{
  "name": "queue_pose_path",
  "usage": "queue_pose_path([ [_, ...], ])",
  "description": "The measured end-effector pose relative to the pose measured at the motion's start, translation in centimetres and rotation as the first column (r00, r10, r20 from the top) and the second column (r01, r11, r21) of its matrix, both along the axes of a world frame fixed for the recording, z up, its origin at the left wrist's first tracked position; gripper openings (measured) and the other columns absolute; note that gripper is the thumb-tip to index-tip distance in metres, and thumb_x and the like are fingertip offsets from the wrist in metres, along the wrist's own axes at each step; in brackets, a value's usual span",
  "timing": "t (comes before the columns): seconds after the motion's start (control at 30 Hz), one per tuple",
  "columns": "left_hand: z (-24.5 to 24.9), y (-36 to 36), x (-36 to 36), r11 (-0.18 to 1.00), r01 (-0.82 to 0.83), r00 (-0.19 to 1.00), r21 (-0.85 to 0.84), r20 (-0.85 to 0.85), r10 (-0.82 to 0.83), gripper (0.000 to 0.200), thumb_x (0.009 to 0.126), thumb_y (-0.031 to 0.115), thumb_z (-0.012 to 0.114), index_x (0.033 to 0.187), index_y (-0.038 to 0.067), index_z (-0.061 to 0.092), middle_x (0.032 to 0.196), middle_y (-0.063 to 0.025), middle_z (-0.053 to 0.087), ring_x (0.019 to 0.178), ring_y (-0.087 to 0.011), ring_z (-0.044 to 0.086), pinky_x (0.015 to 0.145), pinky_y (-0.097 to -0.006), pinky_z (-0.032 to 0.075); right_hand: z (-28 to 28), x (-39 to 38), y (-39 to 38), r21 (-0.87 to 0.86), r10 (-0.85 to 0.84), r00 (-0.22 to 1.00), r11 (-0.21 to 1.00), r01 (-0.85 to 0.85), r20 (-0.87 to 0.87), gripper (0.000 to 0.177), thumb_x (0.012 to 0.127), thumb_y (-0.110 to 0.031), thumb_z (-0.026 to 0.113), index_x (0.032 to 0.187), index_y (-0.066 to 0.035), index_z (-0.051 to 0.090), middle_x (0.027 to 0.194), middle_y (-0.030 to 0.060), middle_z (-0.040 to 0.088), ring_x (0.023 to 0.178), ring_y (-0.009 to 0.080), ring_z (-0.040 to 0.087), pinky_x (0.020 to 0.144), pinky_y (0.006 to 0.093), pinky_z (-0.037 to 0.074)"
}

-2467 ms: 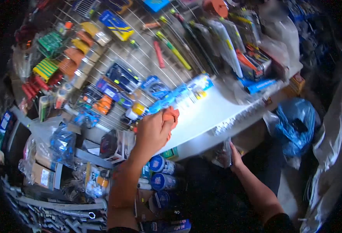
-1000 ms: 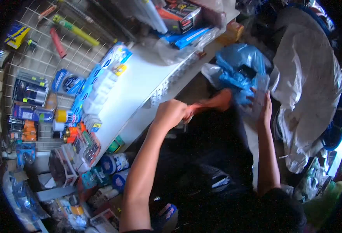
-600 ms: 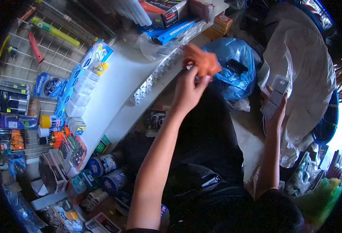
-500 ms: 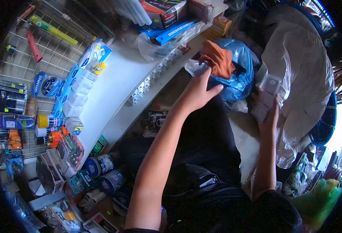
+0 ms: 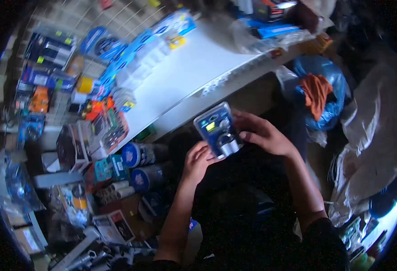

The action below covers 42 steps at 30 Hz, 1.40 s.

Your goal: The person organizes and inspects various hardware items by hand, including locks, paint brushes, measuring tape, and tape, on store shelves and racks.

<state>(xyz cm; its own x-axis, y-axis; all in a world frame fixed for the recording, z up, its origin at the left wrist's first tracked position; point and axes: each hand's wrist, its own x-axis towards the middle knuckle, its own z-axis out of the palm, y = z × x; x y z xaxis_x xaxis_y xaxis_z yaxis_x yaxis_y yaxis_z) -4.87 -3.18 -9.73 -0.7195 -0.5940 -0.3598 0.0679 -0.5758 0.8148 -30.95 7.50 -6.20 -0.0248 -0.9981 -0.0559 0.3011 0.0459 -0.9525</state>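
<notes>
A blister pack (image 5: 217,130) in clear plastic is held up over my lap. Its dark card carries a yellow sticker, and silvery metal parts sit inside; blur hides their exact kind. My left hand (image 5: 198,161) grips the pack's lower left corner between thumb and fingers. On the other side, my right hand (image 5: 264,134) has closed on the right edge, its thumb near the front. An orange cloth (image 5: 316,95) lies in a blue plastic bag (image 5: 336,74), beyond my right hand.
A white shelf (image 5: 194,58) runs across ahead, lined on the left with small boxes and packs. Packaged goods hang on a wire grid (image 5: 113,18). Blue-lidded cans (image 5: 140,179) stand at left below the shelf. A large pale sack (image 5: 374,117) is at right.
My left hand has left the orange cloth and come to the pack. My right hand has brought the pack leftward to my middle, front now showing. The view has turned.
</notes>
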Motion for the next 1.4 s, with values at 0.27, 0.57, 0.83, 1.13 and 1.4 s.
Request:
queue_pose_path([
  [0.27,-4.3,2.1,8.8,0.956,-0.206,0.95,-0.208,0.193,0.247,0.043,0.102,0.016,0.056,0.142,0.004,0.046,0.126,-0.0087,0.061,0.113,-0.0185,0.061,0.095,-0.0382,0.052,-3.4,6.5,-8.1,0.129,0.463,0.885,0.876,-0.465,0.047,0.052,0.096,-0.012,0.066,0.141,0.002,0.047,0.117,0.0174,0.067,0.101,0.0258,0.07,0.083,0.0362,0.064],
  [0.57,-5.0,0.7,8.2,0.849,-0.52,0.845,0.091,-0.09,0.527,0.037,0.102,0.01,0.055,0.138,0.002,0.048,0.126,-0.0072,0.059,0.114,-0.0193,0.06,0.095,-0.0384,0.052,-20.9,5.0,-11.4,0.412,0.298,0.332,0.838,0.357,-0.895,0.079,0.07,-0.041,0.084,0.137,-0.008,0.057,0.13,0.0206,0.063,0.122,0.0325,0.061,0.099,0.0443,0.05],
  [0.83,-5.7,1.1,8.2,0.882,-0.386,0.898,-0.27,0.109,0.426,0.038,0.1,0.014,0.063,0.134,0.003,0.049,0.122,-0.0088,0.063,0.112,-0.0183,0.061,0.093,-0.0324,0.05,-23.7,2.6,-12.1,0.377,0.263,0.52,0.918,0.124,-0.813,0.081,0.063,-0.033,0.087,0.132,-0.004,0.057,0.124,0.022,0.064,0.117,0.0363,0.061,0.098,0.0458,0.05],
  [1.13,2.5,-1.9,6.0,0.816,-0.386,0.919,-0.431,-0.097,0.383,0.043,0.094,0.003,0.069,0.134,0.0,0.051,0.124,-0.006,0.063,0.115,-0.0151,0.06,0.1,-0.0318,0.048,-14.2,0.0,-8.1,0.155,0.12,0.345,0.985,0.074,-0.931,0.045,0.071,-0.038,0.075,0.1,-0.004,0.069,0.098,0.0239,0.071,0.094,0.0448,0.068,0.083,0.0523,0.054],
  [1.4,28.7,-16.6,-2.2,0.463,-0.452,0.882,-0.763,-0.305,0.359,0.032,0.094,0.016,0.072,0.12,0.002,0.059,0.109,-0.0019,0.068,0.095,-0.0073,0.062,0.078,-0.0232,0.049,-12.9,-1.2,-1.8,0.069,0.034,0.486,0.996,0.056,-0.873,0.05,0.07,-0.033,0.085,0.103,-0.001,0.068,0.093,0.0183,0.073,0.086,0.036,0.072,0.079,0.0437,0.056],
])
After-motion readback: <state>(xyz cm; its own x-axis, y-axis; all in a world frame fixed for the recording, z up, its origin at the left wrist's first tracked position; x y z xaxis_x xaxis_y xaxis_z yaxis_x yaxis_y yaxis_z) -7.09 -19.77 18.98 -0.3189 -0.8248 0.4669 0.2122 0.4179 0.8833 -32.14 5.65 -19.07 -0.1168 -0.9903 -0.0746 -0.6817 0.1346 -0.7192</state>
